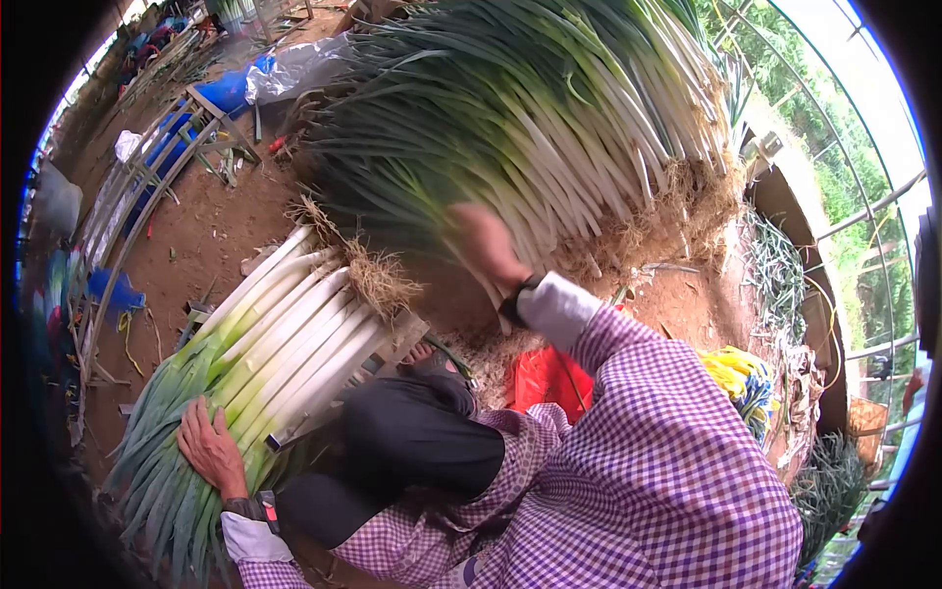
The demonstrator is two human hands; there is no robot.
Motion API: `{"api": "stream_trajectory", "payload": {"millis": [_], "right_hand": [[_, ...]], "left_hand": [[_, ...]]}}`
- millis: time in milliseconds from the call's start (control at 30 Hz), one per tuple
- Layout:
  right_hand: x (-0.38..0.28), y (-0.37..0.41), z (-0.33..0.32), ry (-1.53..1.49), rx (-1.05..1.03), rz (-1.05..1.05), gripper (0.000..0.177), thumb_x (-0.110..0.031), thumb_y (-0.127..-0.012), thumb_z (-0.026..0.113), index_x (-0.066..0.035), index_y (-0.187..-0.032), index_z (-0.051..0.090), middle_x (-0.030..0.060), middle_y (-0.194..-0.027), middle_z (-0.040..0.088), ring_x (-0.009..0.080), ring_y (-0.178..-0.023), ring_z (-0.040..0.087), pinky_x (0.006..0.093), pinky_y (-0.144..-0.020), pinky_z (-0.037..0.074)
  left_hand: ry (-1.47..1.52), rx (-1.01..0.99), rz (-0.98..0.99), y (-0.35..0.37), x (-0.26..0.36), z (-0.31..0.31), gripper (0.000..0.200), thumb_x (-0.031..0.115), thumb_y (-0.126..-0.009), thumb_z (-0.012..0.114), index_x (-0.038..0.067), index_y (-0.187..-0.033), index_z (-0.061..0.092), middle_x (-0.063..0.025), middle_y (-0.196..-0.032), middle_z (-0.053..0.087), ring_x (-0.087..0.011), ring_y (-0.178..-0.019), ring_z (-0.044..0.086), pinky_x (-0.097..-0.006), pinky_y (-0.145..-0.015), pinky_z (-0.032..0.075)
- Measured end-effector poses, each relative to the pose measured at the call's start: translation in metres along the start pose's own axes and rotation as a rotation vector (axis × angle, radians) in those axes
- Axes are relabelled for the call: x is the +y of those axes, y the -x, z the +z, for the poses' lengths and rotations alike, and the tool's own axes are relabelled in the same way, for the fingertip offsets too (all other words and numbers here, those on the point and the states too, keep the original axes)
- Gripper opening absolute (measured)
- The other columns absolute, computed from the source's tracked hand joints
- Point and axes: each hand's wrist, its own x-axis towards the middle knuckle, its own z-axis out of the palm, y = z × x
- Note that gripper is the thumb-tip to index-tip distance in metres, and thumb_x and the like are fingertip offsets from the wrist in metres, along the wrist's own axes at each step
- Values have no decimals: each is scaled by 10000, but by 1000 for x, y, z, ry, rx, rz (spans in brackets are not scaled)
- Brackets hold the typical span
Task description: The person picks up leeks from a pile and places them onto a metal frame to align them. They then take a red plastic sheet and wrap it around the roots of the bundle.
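- We see a great heap of leeks (530, 118) filling the far middle of the view. The white shafts fan toward the right and the dark green leaves sweep left. The tufted roots all point the same way, which looks to us like deliberate stacking so that the stalks lie parallel.
- Bare reddish earth floor (226, 226) spreads between the heap and the near side, with scraps and trimmings scattered on it.
- A smaller bundle of leeks (285, 344) lies near left on a low wooden rack (402, 334). The roots are at the far end and the leaves trail toward us. The rack seems to keep the white shafts off the soil and level with one another.
- The right hand (486, 245) reaches out from a purple checked sleeve to the near edge of the big heap, among the white shafts. It is blurred, so we cannot tell whether its fingers are closed on a stalk or only touching.
- The left hand (211, 447) rests at the near left, palm down and fingers spread, flat on the green leaves of the smaller bundle and gripping nothing. We judge that the flat press holds the bundle steady on the rack.
- The two hands are well apart — one on each lot of leeks.
- A red bag (545, 378) lies on the ground near the middle, just beside the right sleeve.
- A clump of yellow ties (731, 373) sits to the right, within arm's reach.
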Motion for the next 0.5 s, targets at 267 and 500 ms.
{"api": "stream_trajectory", "payload": {"millis": [267, 500], "right_hand": [[108, -13, -102, 605, 130, 222, 502, -313, -878, 768, -110, -1310, 611, 179, -1225, 660, 402, -1114, 640, 498, -909, 525], [155, -39, -143, 669, -76, 503, 449, -380, -844, 782, -69, -1137, 641, 185, -1120, 691, 404, -1091, 655, 521, -871, 535]], "left_hand": [[-6, 2, -5, -1, 0, 1, 408, 294, -1027, 571, 69, -1367, 587, -80, -1414, 588, -264, -1333, 521, -441, -1134, 366], [-10, -25, -14, -2, 0, 1, 410, 273, -1024, 572, 65, -1377, 578, -83, -1429, 575, -266, -1348, 505, -441, -1140, 358]]}}
